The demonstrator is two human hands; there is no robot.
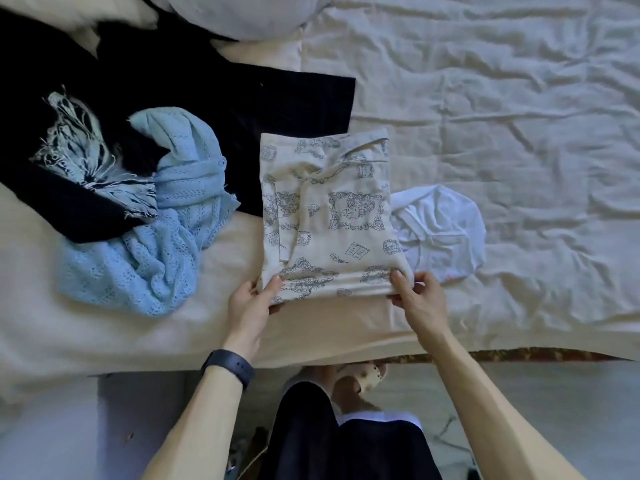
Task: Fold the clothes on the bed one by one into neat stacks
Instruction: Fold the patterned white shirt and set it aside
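A cream garment with a blue line-drawn print (pixel 329 216) lies folded into a narrow rectangle on the bed (pixel 519 133), near its front edge. My left hand (pixel 252 303) pinches the garment's near left corner, thumb on top. My right hand (pixel 417 299) pinches its near right corner the same way. A crumpled light blue knit (pixel 166 237) lies to the left, partly under a black garment with a pale butterfly print (pixel 72 157). A folded black garment (pixel 277 109) lies behind the cream one. A bunched white garment (pixel 440 230) sits just to the right.
A pale pillow (pixel 242 12) lies at the far end of the bed. The wrinkled cream sheet stretches wide to the right. Below the bed edge are the floor, my dark trousers and a light sandal (pixel 360 375).
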